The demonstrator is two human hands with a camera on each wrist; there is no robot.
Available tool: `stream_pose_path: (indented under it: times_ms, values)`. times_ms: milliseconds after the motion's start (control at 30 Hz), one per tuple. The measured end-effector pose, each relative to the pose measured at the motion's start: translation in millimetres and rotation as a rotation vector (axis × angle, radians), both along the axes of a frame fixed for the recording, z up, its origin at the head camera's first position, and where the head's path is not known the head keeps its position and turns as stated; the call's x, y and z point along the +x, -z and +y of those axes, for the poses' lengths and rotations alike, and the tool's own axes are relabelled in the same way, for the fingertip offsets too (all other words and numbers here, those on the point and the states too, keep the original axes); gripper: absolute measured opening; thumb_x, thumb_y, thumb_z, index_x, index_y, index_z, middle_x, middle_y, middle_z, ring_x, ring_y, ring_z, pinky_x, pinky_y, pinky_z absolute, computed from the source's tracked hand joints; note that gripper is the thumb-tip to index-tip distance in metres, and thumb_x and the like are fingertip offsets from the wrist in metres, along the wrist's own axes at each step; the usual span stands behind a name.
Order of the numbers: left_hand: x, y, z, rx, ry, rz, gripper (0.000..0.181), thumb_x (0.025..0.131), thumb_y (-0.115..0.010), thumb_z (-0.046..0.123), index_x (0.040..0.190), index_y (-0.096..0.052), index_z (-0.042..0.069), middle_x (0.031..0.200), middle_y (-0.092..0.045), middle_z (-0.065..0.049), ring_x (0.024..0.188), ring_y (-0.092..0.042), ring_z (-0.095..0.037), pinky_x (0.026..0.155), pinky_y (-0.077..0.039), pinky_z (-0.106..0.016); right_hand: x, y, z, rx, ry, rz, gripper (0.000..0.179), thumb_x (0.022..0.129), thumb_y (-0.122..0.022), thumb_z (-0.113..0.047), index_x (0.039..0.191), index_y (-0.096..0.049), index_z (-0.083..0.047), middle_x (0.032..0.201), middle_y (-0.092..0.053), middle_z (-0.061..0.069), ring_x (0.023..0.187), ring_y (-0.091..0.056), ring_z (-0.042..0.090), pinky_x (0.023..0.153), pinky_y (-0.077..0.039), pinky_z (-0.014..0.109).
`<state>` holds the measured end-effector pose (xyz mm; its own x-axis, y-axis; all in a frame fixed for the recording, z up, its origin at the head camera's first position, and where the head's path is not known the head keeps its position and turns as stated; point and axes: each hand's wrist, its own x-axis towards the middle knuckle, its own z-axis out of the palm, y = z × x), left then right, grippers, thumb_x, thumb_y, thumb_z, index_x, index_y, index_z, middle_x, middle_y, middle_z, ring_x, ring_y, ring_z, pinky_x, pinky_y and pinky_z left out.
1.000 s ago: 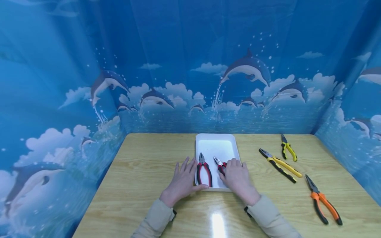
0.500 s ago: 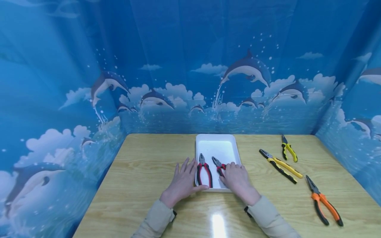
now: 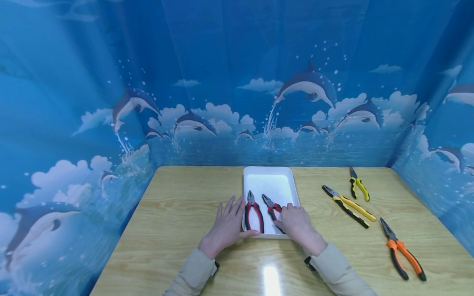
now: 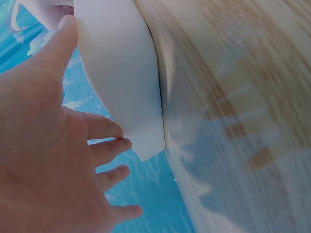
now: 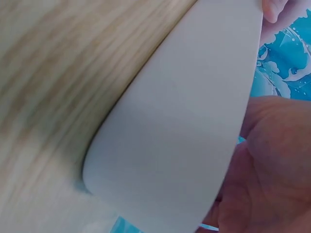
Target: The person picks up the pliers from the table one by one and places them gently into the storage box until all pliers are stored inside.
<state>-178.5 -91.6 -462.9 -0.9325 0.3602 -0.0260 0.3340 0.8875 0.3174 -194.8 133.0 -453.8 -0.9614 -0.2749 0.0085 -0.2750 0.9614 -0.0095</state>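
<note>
A white tray holds two pairs of red-and-black pliers. The left pair lies with its nose toward the back and its handles spread. My left hand rests along the tray's left side, fingers straight and spread, the thumb at the front rim. In the left wrist view the fingertips of this hand touch the tray wall. My right hand reaches over the tray's front right part with curled fingers, holding the second pliers by the handles. The tray wall hides those fingertips in the right wrist view.
On the wooden table, right of the tray, lie small yellow-and-black pliers, longer yellow-and-black pliers and orange-and-black long-nose pliers. A blue dolphin-print curtain stands behind the table and at both sides.
In the tray, the right pliers' nose has turned and shifted slightly left, and more of their handles shows. My right hand has shifted slightly; the left hand stays in place.
</note>
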Motion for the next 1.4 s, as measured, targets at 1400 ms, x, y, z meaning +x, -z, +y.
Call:
stream_pose_path:
  times_ms: [1400]
  values:
    - [-0.1,0.6,0.3,-0.007,0.007,0.016,0.105,0.087,-0.061,0.072,0.159,-0.028,0.004,0.167,-0.024,-0.015,0.155,-0.013,-0.039,0.122,-0.012,-0.066,-5.9,-3.6,-12.4,-0.146,-0.126,0.387,0.022,0.088,-0.08,-0.026,0.093,-0.073,-0.006,0.082,-0.065,0.008,0.069,-0.061,0.024,0.06,-0.051,0.038]
